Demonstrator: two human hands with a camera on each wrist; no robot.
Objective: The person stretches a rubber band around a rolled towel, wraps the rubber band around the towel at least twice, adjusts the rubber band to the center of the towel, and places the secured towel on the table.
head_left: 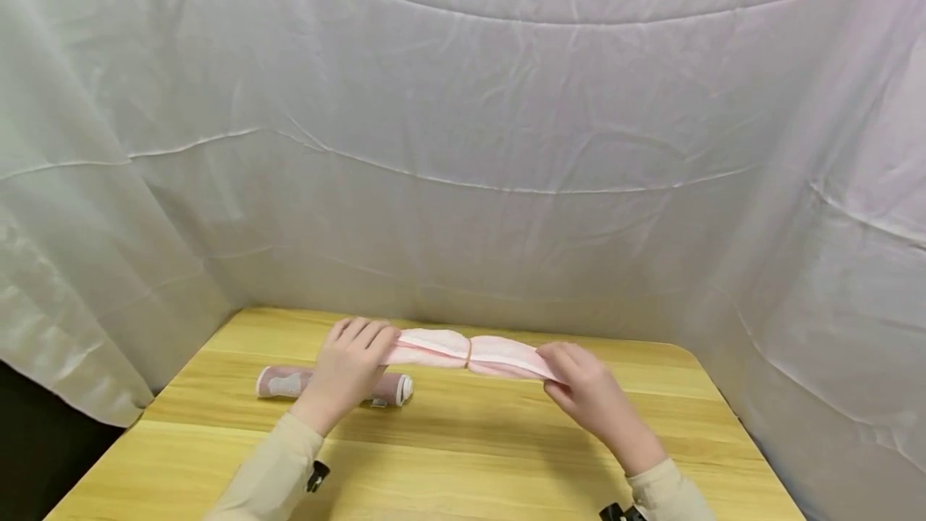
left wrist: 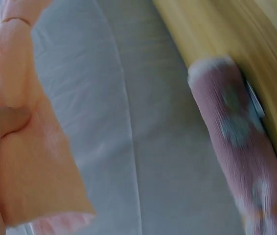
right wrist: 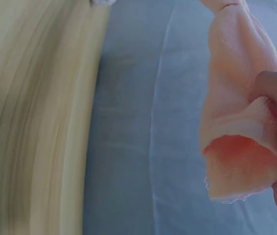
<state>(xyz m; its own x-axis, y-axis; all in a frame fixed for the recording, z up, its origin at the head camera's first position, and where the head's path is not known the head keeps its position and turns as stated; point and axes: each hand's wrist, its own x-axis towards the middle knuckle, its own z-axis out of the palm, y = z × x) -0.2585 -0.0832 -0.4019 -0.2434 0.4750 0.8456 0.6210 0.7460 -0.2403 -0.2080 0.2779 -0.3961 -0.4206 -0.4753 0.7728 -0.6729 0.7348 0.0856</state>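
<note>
A folded light pink towel [head_left: 434, 346] is held up level above the table, cinched at its middle by a thin brownish band [head_left: 469, 353]. My left hand [head_left: 354, 356] grips its left end; in the left wrist view the thumb [left wrist: 13, 120] presses on the cloth. At the other end my right hand [head_left: 589, 388] pinches the towel, and its open folded edge [right wrist: 243, 161] shows in the right wrist view. Behind my left hand a rolled mauve towel [head_left: 285, 382] with pale patches lies on the table, partly hidden by that hand.
The wooden table [head_left: 463, 457] ends at a back edge close beyond the held towel. A pale cloth curtain [head_left: 463, 143] hangs around its back and sides. A small tag [head_left: 379, 403] sticks out from under the mauve roll.
</note>
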